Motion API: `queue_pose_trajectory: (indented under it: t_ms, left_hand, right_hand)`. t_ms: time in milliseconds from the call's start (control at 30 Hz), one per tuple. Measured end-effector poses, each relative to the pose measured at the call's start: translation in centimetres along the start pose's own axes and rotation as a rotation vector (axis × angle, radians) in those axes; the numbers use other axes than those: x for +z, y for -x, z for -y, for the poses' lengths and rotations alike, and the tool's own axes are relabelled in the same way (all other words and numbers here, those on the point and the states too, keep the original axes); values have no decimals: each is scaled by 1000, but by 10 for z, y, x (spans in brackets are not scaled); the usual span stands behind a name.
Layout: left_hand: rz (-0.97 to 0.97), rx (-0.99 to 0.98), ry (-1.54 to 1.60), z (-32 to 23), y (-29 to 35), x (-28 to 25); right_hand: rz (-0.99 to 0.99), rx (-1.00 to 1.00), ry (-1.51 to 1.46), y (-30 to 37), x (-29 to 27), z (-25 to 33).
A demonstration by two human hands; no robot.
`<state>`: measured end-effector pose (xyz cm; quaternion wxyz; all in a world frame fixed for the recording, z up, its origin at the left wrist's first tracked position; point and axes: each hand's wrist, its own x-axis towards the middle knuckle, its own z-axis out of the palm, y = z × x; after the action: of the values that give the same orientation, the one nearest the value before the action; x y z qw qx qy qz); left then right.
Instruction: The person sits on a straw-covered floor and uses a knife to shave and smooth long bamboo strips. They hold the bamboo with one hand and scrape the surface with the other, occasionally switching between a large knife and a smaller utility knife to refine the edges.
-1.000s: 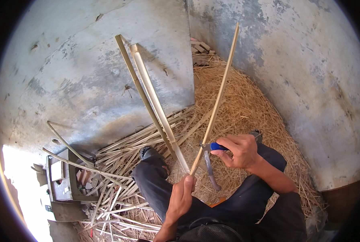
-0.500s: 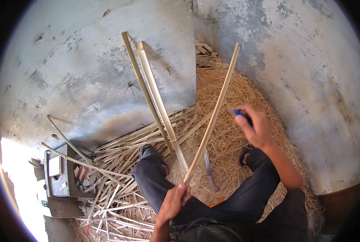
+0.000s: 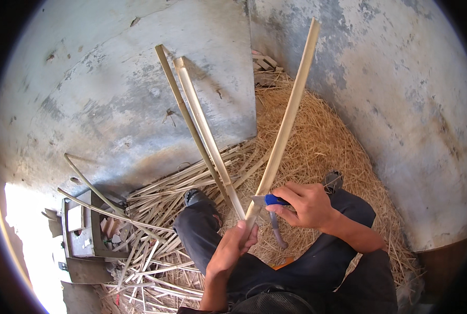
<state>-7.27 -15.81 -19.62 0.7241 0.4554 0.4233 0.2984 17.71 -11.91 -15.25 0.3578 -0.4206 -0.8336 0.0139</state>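
Observation:
My left hand (image 3: 231, 248) is closed around the lower end of a long, pale split bamboo strip (image 3: 288, 115), which slants up and away to the right. In my right hand (image 3: 309, 206) is a knife with a blue handle (image 3: 276, 200), gripped between thumb and fingers. Its short blade lies against the bamboo just above my left hand. On the floor beyond my right hand lies a tool with a brownish handle (image 3: 277, 230), its upper part partly hidden by the hand.
Two bamboo lengths, a darker one (image 3: 190, 123) and a pale one (image 3: 202, 123), lean near the wall. Split strips (image 3: 160, 183) pile up at left beside a wooden box (image 3: 89, 230) of scraps. Straw-like shavings (image 3: 327, 136) cover the floor. My legs are bent on both sides.
My right hand has come down and left, bringing the knife from free air onto the bamboo strip. The strip's far end now reaches higher and farther away.

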Motion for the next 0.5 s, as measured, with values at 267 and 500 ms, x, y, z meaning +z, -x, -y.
queue_pose_trajectory:
  t_ms: [267, 500]
  left_hand:
    - [-246, 313, -424, -10, -1, 26]
    - [-304, 325, -502, -12, -3, 33]
  right_hand:
    - [-20, 37, -20, 3, 0, -2]
    - [-92, 51, -33, 3, 1, -11]
